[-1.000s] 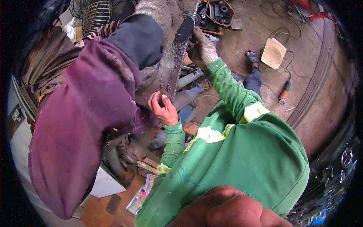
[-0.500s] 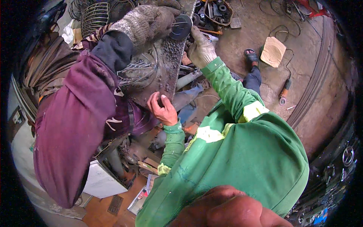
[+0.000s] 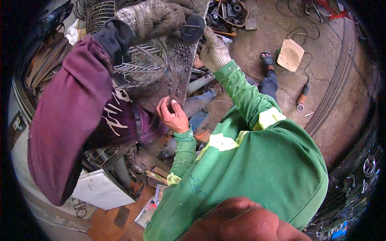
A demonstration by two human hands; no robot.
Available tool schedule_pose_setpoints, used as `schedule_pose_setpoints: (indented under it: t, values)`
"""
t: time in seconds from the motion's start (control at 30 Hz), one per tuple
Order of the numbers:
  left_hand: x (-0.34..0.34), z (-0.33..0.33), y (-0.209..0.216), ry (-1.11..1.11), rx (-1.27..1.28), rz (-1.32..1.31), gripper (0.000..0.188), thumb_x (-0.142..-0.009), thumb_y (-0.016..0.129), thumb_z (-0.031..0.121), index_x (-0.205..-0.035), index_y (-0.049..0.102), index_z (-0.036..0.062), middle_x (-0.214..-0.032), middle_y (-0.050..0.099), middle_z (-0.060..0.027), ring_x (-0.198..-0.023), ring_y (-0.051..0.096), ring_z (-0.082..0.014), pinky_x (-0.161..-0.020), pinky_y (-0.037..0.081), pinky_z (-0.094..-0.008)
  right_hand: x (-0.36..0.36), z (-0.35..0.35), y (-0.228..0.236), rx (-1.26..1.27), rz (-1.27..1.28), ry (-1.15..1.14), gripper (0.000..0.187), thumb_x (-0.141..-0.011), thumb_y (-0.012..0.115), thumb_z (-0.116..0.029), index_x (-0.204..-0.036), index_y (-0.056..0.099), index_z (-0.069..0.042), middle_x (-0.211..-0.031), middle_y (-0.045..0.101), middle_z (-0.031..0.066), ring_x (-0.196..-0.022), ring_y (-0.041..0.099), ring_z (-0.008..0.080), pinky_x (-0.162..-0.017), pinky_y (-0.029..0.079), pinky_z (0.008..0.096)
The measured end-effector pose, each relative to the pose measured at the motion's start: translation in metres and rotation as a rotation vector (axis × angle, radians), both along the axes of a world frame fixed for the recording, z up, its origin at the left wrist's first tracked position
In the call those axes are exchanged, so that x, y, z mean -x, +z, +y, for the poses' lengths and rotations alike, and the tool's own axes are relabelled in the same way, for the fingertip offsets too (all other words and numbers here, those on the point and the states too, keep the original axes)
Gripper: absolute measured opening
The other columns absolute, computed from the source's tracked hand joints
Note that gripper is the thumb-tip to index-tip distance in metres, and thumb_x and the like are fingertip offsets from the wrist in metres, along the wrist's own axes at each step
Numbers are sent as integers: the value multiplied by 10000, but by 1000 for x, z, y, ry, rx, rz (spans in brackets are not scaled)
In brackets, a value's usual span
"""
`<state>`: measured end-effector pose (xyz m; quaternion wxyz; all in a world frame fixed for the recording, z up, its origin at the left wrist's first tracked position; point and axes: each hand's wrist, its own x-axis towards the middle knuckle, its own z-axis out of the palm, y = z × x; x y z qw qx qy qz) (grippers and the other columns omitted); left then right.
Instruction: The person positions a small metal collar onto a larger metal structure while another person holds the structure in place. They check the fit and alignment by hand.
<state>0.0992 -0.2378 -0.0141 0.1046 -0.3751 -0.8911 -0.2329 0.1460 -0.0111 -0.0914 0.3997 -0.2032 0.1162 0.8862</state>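
Note:
My right hand [image 3: 214,50], in a dirty pale work glove, is at the right edge of a long, grimy metal work surface [image 3: 181,60]. Its fingers are bent together, one tip beside a round black disc [image 3: 192,28] lying on that surface; the palm side is hidden. My left hand [image 3: 173,115] is bare, its fingers loosely curled and apart, at the near end of the surface and holding nothing. At left a co-worker's gloved hand [image 3: 152,20] reaches to the disc, where a thin metal rod [image 3: 191,26] crosses it.
A co-worker in a maroon top [image 3: 76,108] stands close at left. Welded wire pieces [image 3: 140,64] lie beside the surface. An angle grinder [image 3: 303,97] with cord, a pale slab [image 3: 290,55] and long metal bars [image 3: 335,80] are on the floor at right. A bin of metal parts [image 3: 233,12] stands beyond.
The co-worker's arm and gloved hand have shifted left and up, baring more of the wire pieces. The rod across the disc has changed its angle. My hands have stayed nearly still.

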Motion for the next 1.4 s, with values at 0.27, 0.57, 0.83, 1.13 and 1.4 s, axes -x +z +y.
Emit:
schedule_pose_setpoints:
  t: [0.27, 0.57, 0.83, 1.13, 1.4]
  values:
    - [-3, 2, 1, 27, -26, -22, 209, -883, 636, 90, -1053, 666, -28, -1087, 647, -183, -1022, 612, -357, -909, 488, -449, -3, 2, 6, -11, -37, 8, 325, -925, 708, -195, -1220, 669, -62, -1166, 694, 10, -1078, 598, 121, -984, 440, 257]
    - [-4, 2, 3, 36, -36, -31, 212, -882, 636, 96, -1050, 667, -30, -1087, 647, -178, -1022, 615, -354, -911, 489, -446, -8, 4, 17, -52, 51, -1, 201, -924, 742, -199, -1089, 674, -107, -1087, 711, -32, -940, 634, 56, -813, 503, 170]
    - [-4, 5, 3, 40, -45, -44, 213, -882, 629, 93, -1050, 665, -33, -1085, 651, -176, -1026, 617, -352, -926, 487, -446, -8, 3, 15, -45, 87, -12, 203, -933, 730, -197, -1103, 670, -103, -1110, 712, -30, -989, 636, 65, -860, 497, 172]
    - [-2, 2, 1, 15, -29, -15, 207, -886, 621, 81, -1057, 662, -28, -1076, 644, -179, -1009, 611, -350, -922, 486, -443, -4, 4, 13, -10, 9, 24, 244, -962, 685, -194, -1172, 654, -74, -1190, 687, -14, -1063, 613, 80, -920, 482, 201]
    - [0, 0, -4, 15, -57, -44, 208, -884, 618, 65, -1067, 657, -23, -1101, 632, -165, -978, 619, -311, -849, 523, -406, 3, 3, -2, -143, 0, 45, 320, -958, 632, -159, -1253, 617, -38, -1242, 658, 76, -1136, 593, 206, -1026, 457, 371]
